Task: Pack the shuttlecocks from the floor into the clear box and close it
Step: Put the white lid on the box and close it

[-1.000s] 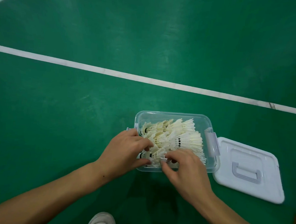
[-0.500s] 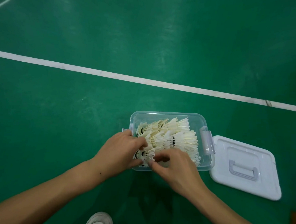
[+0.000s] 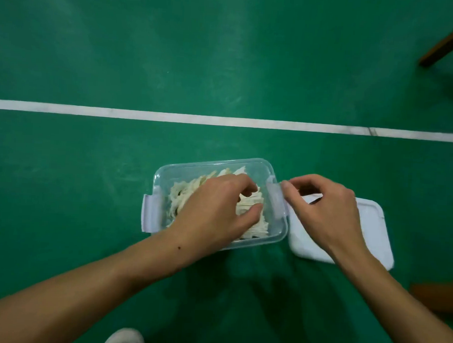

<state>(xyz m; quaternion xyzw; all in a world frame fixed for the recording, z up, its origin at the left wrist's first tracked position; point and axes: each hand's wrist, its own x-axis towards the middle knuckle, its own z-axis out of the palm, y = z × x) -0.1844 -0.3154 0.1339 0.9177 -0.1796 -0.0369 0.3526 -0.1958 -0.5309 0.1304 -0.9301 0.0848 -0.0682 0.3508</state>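
The clear box (image 3: 167, 171) stands on the green floor, without its lid, with pale clips at both ends. It is filled with several white feather shuttlecocks (image 3: 181, 195). My left hand (image 3: 215, 210) reaches into the box from the near side, its curled fingers down on the shuttlecocks and covering most of them. My right hand (image 3: 323, 210) hovers over the left part of the white lid (image 3: 374, 231), which lies flat on the floor to the right of the box. Its fingers are curled, with the fingertips by the right clip (image 3: 276, 200); whether they grip anything is hidden.
A white court line (image 3: 170, 116) runs across the floor behind the box. A wooden furniture leg (image 3: 447, 44) shows at the top right, a brown object (image 3: 436, 297) at the right edge, and my white shoe (image 3: 124, 339) at the bottom.
My right hand has left the shuttlecocks and moved right, over the lid. My left hand has slid further into the box, over the pile. The view has shifted, so the box sits more central.
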